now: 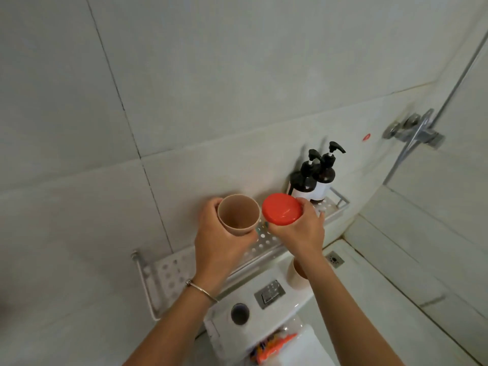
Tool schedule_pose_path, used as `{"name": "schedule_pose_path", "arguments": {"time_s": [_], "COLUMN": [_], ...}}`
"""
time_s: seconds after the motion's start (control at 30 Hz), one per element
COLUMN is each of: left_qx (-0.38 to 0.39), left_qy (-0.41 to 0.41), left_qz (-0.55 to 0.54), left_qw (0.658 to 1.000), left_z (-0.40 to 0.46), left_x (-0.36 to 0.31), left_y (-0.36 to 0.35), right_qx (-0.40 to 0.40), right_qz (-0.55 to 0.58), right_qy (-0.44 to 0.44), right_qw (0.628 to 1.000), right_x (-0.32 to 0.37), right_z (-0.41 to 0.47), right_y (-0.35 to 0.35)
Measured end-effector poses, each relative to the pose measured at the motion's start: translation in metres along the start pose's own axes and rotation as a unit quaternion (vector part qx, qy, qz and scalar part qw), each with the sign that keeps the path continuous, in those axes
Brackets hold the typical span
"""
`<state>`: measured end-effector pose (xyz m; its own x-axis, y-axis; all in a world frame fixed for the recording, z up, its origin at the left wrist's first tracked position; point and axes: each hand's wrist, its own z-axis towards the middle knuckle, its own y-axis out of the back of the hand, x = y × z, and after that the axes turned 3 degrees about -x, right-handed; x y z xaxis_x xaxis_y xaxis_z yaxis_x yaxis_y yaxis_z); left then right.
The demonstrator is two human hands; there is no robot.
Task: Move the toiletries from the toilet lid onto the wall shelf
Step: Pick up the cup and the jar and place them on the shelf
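Note:
My left hand (219, 236) grips a tan cup (239, 215), held upright with its open mouth toward me, just above the perforated metal wall shelf (169, 273). My right hand (301, 228) holds a container with a red round lid (282, 209) over the shelf's middle, beside the cup. Two dark pump bottles (314, 178) stand at the shelf's right end. Below, a cream cup (297, 273) stands on the toilet tank (264, 305), partly hidden by my right forearm. An orange packet (274, 347) lies on the toilet lid at the bottom edge.
White tiled walls surround the shelf. A chrome shower valve (414, 130) with a rod is mounted at the upper right. The tank carries a flush button plate (269, 293) and a dark round cap (239, 313). A floor drain (334, 259) sits right of the tank.

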<state>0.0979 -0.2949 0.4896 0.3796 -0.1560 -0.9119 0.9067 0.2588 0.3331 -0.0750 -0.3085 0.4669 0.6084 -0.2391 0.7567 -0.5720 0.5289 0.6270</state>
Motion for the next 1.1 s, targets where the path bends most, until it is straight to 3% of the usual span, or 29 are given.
{"name": "schedule_pose_path", "arguments": {"time_s": [0.27,0.7,0.77,0.87,1.0,1.1], "left_qx": [0.024,0.032,0.035,0.023,0.034,0.022], "left_qy": [0.002,0.028,0.020,0.000,-0.039,-0.076], "left_qz": [-0.011,-0.017,-0.025,-0.043,-0.067,-0.083], "left_qw": [1.000,0.999,0.999,0.999,0.996,0.993], "left_z": [0.004,-0.012,-0.011,-0.006,0.002,0.006], "left_x": [0.019,0.020,0.013,0.000,-0.031,-0.062], "left_y": [0.001,0.012,0.016,0.025,0.042,0.056], "right_qx": [-0.037,-0.065,-0.080,0.041,0.240,0.226], "right_qz": [-0.107,-0.146,-0.084,0.059,0.180,0.242], "right_qy": [0.013,0.022,0.066,0.113,0.166,0.187], "right_qw": [0.993,0.987,0.991,0.991,0.940,0.925], "right_x": [-0.015,-0.012,-0.004,0.017,0.045,0.067], "right_z": [0.006,0.002,-0.010,-0.030,-0.046,-0.055], "right_y": [-0.010,-0.008,-0.002,0.013,0.029,0.033]}}
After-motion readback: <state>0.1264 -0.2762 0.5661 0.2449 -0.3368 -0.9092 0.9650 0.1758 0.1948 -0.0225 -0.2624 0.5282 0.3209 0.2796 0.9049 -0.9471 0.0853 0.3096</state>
